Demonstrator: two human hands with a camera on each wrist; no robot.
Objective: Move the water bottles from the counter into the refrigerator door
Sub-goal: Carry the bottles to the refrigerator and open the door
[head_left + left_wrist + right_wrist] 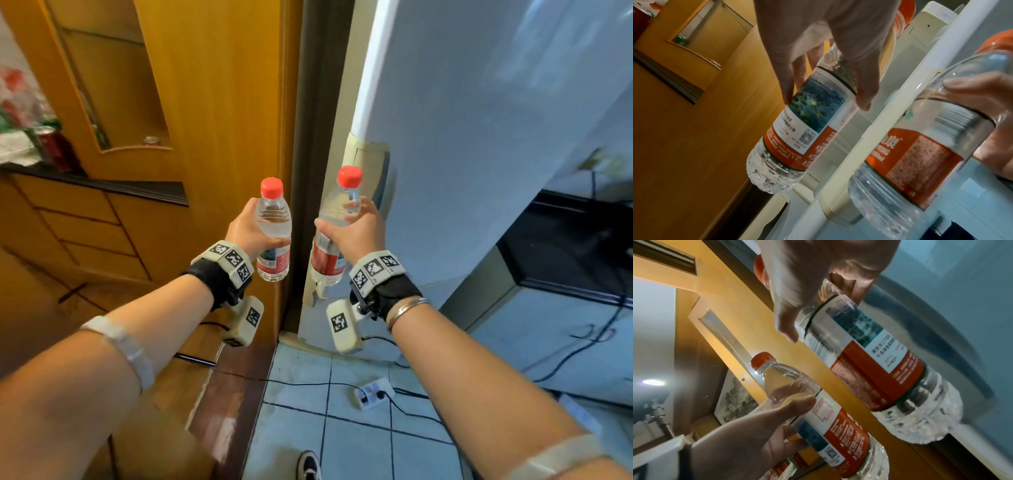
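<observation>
The left hand (247,229) curls round one water bottle (274,230) and the right hand (356,230) round the other bottle (334,230), each gripped at mid-body and upright, probably so both can drop straight into a door rack; both hang in the air, left of the pale refrigerator door (479,144). The door's inner shelves are out of sight; whether it stands open is hard to judge, and the counter (102,186) lies far left.
</observation>
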